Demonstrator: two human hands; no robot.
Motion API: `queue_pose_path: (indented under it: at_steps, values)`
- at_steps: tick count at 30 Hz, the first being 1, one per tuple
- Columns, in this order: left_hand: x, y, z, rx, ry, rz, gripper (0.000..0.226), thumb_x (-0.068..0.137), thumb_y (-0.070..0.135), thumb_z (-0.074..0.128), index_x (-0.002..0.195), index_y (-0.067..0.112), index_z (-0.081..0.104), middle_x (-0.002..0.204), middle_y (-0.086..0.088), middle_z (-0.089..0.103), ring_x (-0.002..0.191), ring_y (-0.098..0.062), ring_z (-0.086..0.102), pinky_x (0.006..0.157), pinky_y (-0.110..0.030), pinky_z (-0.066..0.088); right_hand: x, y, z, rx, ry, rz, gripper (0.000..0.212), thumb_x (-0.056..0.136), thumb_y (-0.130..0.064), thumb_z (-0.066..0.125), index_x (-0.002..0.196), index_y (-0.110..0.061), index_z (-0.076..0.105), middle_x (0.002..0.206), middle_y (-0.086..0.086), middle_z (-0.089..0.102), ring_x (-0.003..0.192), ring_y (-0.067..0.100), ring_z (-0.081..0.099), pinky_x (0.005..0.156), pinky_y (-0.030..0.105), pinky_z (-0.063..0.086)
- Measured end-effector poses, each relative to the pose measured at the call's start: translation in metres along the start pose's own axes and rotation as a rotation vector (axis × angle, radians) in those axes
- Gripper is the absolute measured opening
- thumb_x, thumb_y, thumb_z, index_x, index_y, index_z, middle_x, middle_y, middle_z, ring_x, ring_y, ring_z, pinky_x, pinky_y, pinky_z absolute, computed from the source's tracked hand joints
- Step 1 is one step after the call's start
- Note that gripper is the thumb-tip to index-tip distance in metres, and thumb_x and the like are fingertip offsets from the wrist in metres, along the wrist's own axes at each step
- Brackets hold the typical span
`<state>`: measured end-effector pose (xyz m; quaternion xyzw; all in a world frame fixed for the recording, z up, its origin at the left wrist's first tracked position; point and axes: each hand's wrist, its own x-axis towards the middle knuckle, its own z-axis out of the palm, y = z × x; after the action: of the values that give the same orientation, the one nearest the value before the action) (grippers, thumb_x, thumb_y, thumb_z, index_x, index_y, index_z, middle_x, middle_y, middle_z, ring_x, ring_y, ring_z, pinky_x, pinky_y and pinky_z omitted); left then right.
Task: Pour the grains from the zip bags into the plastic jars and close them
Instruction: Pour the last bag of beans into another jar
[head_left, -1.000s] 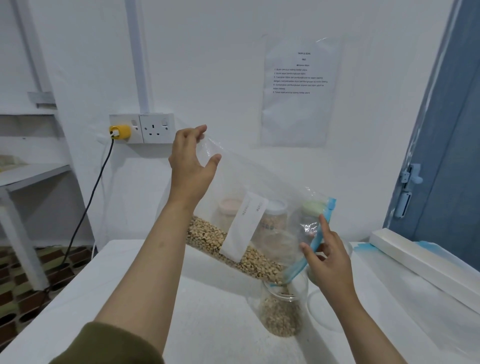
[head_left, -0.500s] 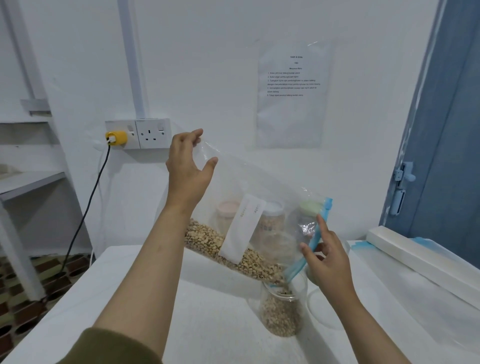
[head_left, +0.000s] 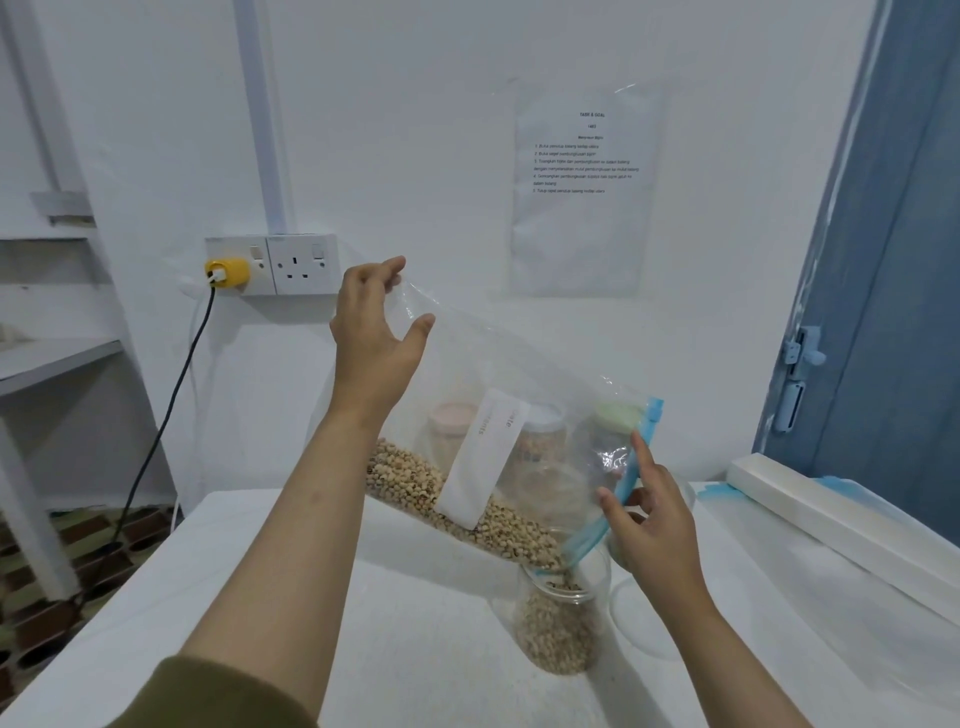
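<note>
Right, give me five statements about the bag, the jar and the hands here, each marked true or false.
1. The left hand holds the zip bag by its raised bottom end. True.
2. The bag is empty. False: grains lie along its lower edge.
3. The right hand grips the bag's blue zip edge. True.
4. The jar under the bag is capped. False: it is open and part-filled.
5. Both wall sockets are free. False: a yellow plug sits in the left one.
</note>
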<state>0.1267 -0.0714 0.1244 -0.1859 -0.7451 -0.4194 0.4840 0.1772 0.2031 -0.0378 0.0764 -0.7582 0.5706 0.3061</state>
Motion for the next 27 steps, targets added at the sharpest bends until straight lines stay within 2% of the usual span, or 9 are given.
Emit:
queue_pose_path:
  at_steps: [7,13,17,22,27]
  values:
    - [0.0005,-0.0018,0.0008,-0.008,0.001,-0.001,0.056,0.083,0.022,0.070,0.135,0.017,0.050,0.121,0.010,0.041,0.111,0.004,0.047,0.105,-0.054,0.040,0.0008,0.0015,0.0003,-0.010,0.006,0.001,0.069,0.092,-0.015,0.067,0.141,-0.050,0.034,0.113,-0.014,0.053,0.099,0.009,0.060,0.083,0.030,0.055]
    - [0.0013,0.0001,0.0014,-0.009,-0.002,-0.008,0.057,0.082,0.025,0.068,0.135,0.019,0.050,0.121,0.011,0.041,0.112,0.005,0.047,0.106,-0.055,0.039,0.0010,0.0019,0.0014,0.000,0.014,0.000,0.067,0.092,-0.014,0.066,0.143,-0.046,0.035,0.112,-0.010,0.054,0.093,0.002,0.059,0.078,0.021,0.053]
    - [0.0009,-0.0012,0.0032,-0.009,0.005,-0.007,0.057,0.082,0.024,0.069,0.135,0.018,0.050,0.121,0.010,0.042,0.110,0.013,0.044,0.105,-0.055,0.039,0.0011,0.0037,0.0015,0.006,0.010,0.013,0.068,0.092,-0.014,0.066,0.144,-0.045,0.036,0.111,-0.012,0.054,0.092,0.002,0.059,0.078,0.024,0.053]
    - [0.0019,0.0009,0.0061,-0.002,0.005,-0.011,0.056,0.082,0.025,0.067,0.135,0.018,0.050,0.120,0.011,0.041,0.111,0.004,0.047,0.106,-0.054,0.039,0.0017,0.0044,0.0005,0.020,0.001,0.006,0.068,0.092,-0.013,0.066,0.143,-0.046,0.035,0.114,-0.012,0.054,0.097,0.004,0.060,0.079,0.022,0.055]
    - [0.0015,0.0006,0.0080,0.002,0.002,-0.012,0.056,0.082,0.025,0.067,0.135,0.018,0.050,0.121,0.011,0.041,0.110,0.011,0.045,0.106,-0.055,0.039,0.0036,0.0098,0.0008,0.000,0.007,0.012,0.069,0.092,-0.017,0.067,0.144,-0.049,0.035,0.118,-0.009,0.055,0.097,0.006,0.060,0.081,0.026,0.054]
